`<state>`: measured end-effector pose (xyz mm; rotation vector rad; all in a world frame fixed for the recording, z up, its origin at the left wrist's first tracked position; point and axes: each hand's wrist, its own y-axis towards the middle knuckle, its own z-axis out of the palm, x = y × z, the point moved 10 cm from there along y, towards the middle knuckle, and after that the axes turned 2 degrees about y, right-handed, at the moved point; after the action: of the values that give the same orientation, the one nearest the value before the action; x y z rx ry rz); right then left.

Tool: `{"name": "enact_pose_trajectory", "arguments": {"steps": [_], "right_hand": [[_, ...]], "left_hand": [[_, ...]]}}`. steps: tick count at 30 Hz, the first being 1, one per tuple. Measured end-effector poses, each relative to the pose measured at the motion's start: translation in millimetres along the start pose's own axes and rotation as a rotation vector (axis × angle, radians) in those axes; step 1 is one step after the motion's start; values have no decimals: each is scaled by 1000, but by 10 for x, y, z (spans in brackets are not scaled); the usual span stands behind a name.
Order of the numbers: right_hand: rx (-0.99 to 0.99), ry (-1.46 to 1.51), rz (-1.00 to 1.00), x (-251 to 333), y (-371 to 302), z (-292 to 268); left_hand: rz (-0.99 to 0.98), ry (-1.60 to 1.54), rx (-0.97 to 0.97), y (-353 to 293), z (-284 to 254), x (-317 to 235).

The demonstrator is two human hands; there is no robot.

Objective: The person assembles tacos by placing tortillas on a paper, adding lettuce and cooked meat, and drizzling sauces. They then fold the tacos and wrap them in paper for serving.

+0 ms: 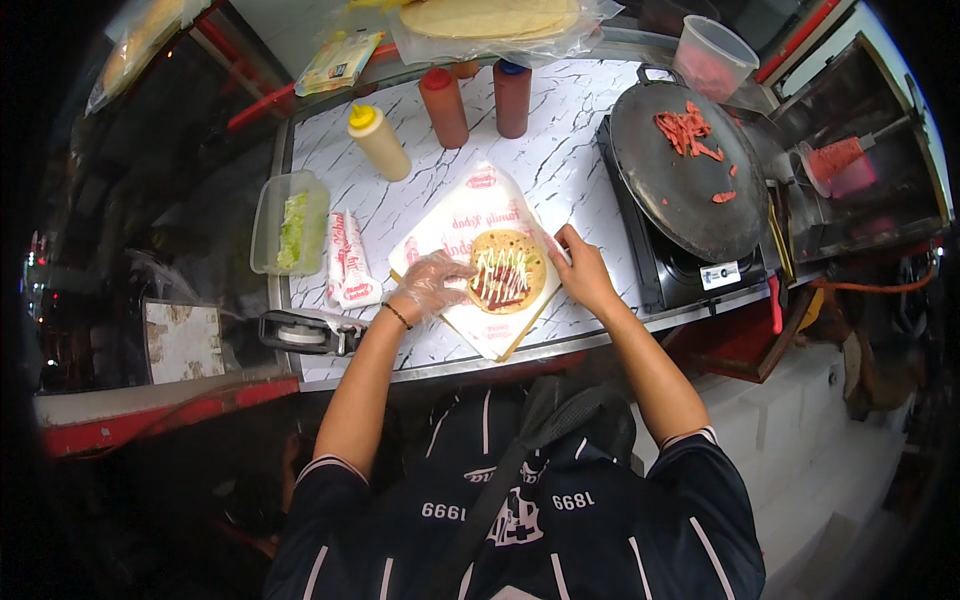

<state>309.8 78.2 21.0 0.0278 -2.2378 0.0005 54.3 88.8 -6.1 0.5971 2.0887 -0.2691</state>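
Two hands work over a flatbread that lies open on a sheet of wrapping paper near the front edge of the marble-pattern bench. We see dark filling on the flatbread with white sauce in zigzag lines over it.

Our left hand wears a thin clear glove and touches the left edge of the flatbread. Its fingers are bent loosely and rest on the bread; we cannot tell if they pinch it. Our right hand is bare and rests at the right edge of the flatbread, fingers spread and pressed flat on the paper and the bread rim, not closed around anything.

Left of the paper lie two rolled paper packets, and further left is a clear plastic box with green shredded salad. At the far side of the bench stand a yellow squeeze bottle and two red sauce bottles, just beside each other. Behind them, a bag of flatbreads lies on the far ledge.

On the right, a round dark griddle sits on a stove and carries some red meat strips. A clear plastic tub stands beyond it.
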Motion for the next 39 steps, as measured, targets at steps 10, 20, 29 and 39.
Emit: {"name": "enact_pose_trajectory", "arguments": {"steps": [10, 20, 29, 39], "right_hand": [[-13, -152, 73, -21, 73, -169], [298, -410, 178, 53, 1219, 439], [610, 68, -38, 395, 914, 512], [574, 111, -163, 694, 492, 447]], "left_hand": [[-301, 190, -310, 22, -5, 98], [639, 706, -115, -282, 435, -710], [683, 624, -151, 43, 464, -871], [519, 742, -319, 163, 148, -1057]]}}
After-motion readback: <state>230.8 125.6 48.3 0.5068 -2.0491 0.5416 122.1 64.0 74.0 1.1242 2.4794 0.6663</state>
